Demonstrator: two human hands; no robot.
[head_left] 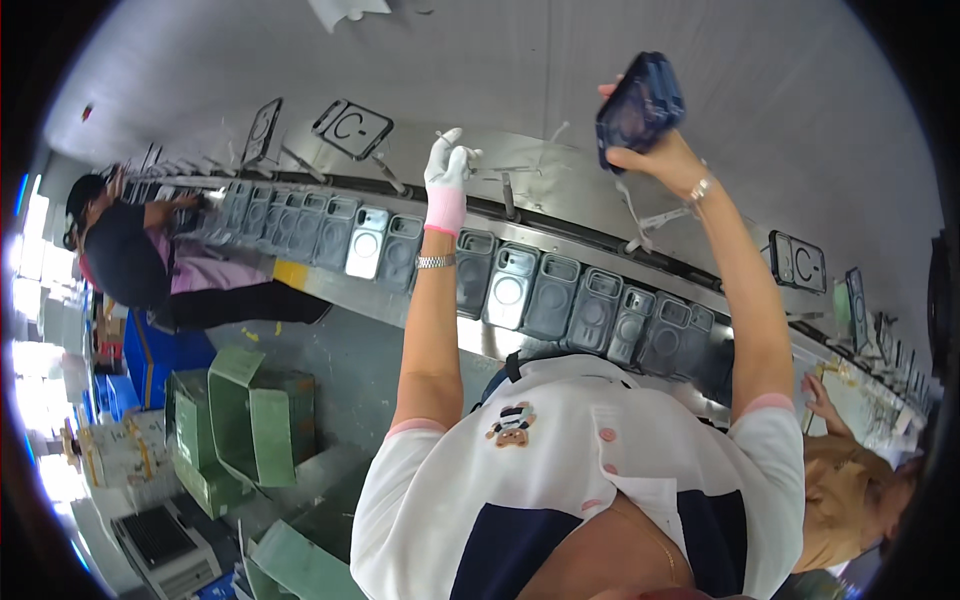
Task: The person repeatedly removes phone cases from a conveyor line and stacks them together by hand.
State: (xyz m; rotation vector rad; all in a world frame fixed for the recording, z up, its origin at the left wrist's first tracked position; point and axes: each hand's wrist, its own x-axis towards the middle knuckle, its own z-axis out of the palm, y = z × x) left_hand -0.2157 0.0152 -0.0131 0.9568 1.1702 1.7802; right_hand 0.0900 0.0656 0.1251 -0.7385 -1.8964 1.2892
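Observation:
My right hand is raised over the metal surface at the upper right, gripping a small stack of dark blue phone cases. The thumb lies on the near side and fingertips show beyond the far edge. My left hand, in a white glove with a pink cuff, is above the rail, fingers parted and partly bent. Nothing shows between them. Close beside its fingertips is a pale holder arm on a post. Below both hands runs a row of grey and silver phone cases on a ledge.
Phone cases with black frames hang on holders along the rail, one to the left and another to the right. Co-workers are at the line on the left and right. Green boxes stand on the floor behind at left.

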